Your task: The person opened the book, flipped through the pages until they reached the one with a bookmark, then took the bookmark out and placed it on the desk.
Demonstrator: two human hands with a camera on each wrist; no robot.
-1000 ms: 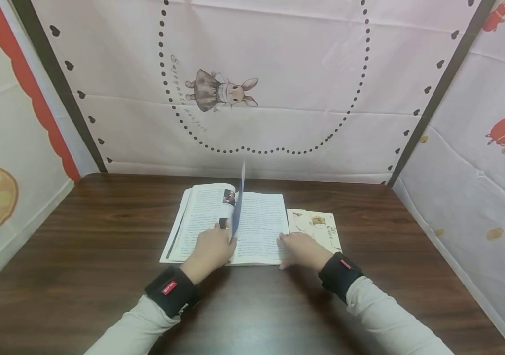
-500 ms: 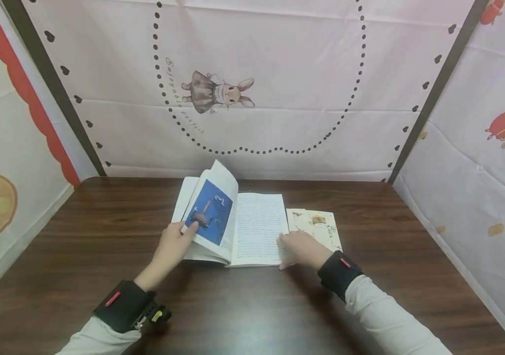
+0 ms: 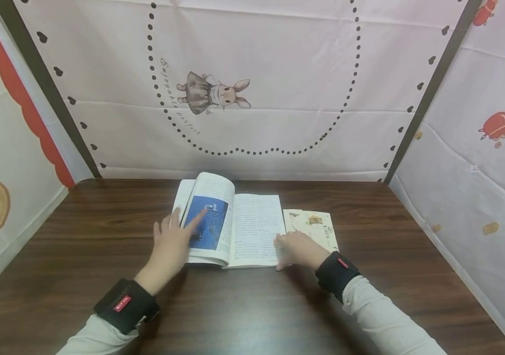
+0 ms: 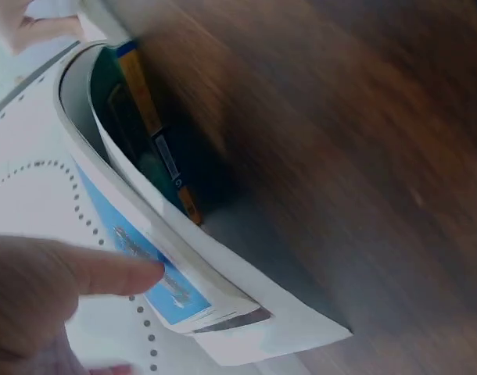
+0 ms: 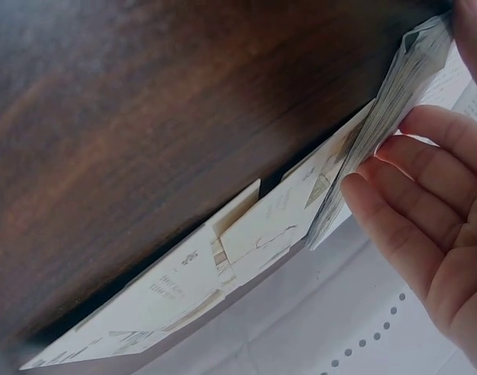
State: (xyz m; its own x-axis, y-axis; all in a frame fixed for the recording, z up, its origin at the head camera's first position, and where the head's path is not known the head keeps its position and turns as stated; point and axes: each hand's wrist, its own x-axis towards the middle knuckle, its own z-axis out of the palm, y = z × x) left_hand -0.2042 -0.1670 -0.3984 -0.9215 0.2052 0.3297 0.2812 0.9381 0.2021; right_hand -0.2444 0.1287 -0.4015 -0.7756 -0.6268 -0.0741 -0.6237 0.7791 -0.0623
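Note:
An open book (image 3: 256, 224) lies on the brown table, its left-hand pages curving up and showing a blue picture (image 3: 208, 224). Over that picture page spreads my left hand (image 3: 170, 244), its thumb across the picture and the other fingers toward the outer edge. In the left wrist view, a straight finger (image 4: 117, 272) overlaps the blue picture. My right hand (image 3: 301, 249) holds the book's near right corner. Its fingertips (image 5: 364, 195) rest against the stacked page edges in the right wrist view, with the thumb around the corner.
Cream printed booklets (image 3: 321, 229) lie to the right of the book, partly behind my right hand. Beneath the curved pages, a dark green surface with an orange strip (image 4: 145, 94) shows. A printed white cloth (image 3: 261, 98) stands behind the table (image 3: 79, 256).
A turned leaf with the blue picture has swung from upright over to the left and lies lower. My left hand moved left with it and released its edge. The right hand stayed put.

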